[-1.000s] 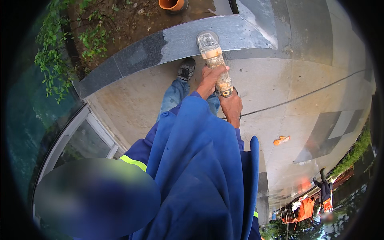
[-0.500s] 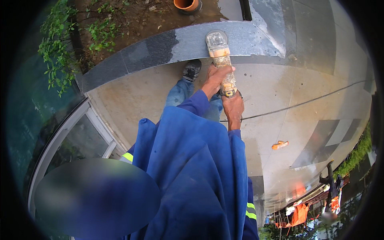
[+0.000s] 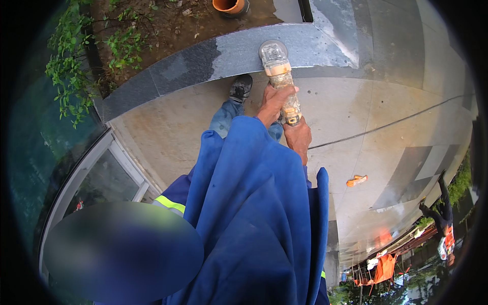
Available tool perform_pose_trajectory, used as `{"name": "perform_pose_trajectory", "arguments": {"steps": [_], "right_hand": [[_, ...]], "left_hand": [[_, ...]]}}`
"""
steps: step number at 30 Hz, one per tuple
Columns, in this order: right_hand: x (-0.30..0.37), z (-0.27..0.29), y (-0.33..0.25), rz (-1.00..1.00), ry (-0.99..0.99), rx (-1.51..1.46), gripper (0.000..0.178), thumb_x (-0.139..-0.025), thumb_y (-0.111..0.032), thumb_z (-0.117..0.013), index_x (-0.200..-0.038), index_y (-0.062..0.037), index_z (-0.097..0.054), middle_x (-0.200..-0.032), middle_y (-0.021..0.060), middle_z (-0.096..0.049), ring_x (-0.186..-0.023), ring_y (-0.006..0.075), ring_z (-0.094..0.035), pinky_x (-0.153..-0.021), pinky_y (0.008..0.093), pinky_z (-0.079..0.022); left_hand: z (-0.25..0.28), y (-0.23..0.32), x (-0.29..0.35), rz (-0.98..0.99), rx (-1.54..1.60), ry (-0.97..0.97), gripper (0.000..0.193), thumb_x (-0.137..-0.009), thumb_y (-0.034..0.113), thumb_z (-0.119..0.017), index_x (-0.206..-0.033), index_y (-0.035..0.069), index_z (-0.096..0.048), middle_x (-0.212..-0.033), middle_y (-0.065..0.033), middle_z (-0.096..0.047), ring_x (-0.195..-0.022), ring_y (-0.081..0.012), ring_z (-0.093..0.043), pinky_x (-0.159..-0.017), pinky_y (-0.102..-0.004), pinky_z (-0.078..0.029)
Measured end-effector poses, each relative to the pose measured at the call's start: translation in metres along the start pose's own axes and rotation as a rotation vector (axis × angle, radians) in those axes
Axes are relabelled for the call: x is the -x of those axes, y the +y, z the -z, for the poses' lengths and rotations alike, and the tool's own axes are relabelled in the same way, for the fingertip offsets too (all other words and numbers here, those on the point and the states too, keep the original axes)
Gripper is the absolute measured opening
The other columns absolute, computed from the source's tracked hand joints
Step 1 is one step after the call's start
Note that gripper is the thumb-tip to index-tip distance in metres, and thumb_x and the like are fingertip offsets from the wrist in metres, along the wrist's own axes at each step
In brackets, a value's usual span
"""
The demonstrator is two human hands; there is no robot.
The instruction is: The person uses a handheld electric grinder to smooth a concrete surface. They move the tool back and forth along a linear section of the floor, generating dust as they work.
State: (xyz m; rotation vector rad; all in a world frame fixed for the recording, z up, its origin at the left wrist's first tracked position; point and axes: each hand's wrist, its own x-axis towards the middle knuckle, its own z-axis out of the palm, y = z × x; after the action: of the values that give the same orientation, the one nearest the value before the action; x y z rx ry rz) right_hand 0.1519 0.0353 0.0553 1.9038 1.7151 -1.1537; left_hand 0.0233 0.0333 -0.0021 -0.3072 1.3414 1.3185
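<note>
Lower-left blurred oval patch point(image 3: 122, 251), right hand's point(image 3: 298, 137) fingers hidden behind grinder point(image 3: 281, 81)

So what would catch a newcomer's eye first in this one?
Probably the dusty angle grinder at top centre, gripped by the left hand and the right hand, its disc end on the curved grey stone kerb. Next, the blue sleeves that fill the lower middle, and the orange pot in the soil beyond.
</note>
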Motion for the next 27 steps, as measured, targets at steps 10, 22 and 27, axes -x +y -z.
{"name": "perform_pose_trajectory", "arguments": {"steps": [10,22,27], "right_hand": [[-0.036,0.038,0.071,-0.025,0.101,-0.198,0.044,-0.077,-0.022,-0.072,-0.114,0.0005,-0.071,-0.100,0.0277,-0.075,-0.098,0.0471,-0.072,-0.086,0.0532,-0.054],[0.018,-0.052,-0.001,0.168,-0.123,0.072,0.040,-0.079,-0.024,-0.075,-0.111,0.0000,-0.069,-0.096,0.0276,-0.075,-0.095,0.0467,-0.072,-0.084,0.0557,-0.056],[0.012,-0.017,0.019,0.101,-0.075,0.070,0.039,-0.078,-0.023,-0.075,-0.109,0.0002,-0.069,-0.097,0.0270,-0.075,-0.095,0.0461,-0.072,-0.084,0.0551,-0.056]], "left_hand": [[-0.089,-0.043,-0.029,-0.010,-0.139,-0.065,0.062,-0.070,0.019,-0.088,-0.121,-0.001,-0.059,-0.108,-0.0126,-0.068,-0.096,-0.0231,-0.067,-0.086,-0.0377,-0.055],[0.094,-0.004,0.029,-0.058,0.122,0.161,0.043,-0.084,0.015,-0.082,-0.115,-0.001,-0.058,-0.096,-0.0126,-0.067,-0.091,-0.0263,-0.072,-0.083,-0.0439,-0.062],[0.028,-0.018,0.027,-0.035,0.119,0.062,0.043,-0.084,0.014,-0.081,-0.118,0.001,-0.058,-0.098,-0.0104,-0.066,-0.090,-0.0231,-0.070,-0.080,-0.0412,-0.060]]}}
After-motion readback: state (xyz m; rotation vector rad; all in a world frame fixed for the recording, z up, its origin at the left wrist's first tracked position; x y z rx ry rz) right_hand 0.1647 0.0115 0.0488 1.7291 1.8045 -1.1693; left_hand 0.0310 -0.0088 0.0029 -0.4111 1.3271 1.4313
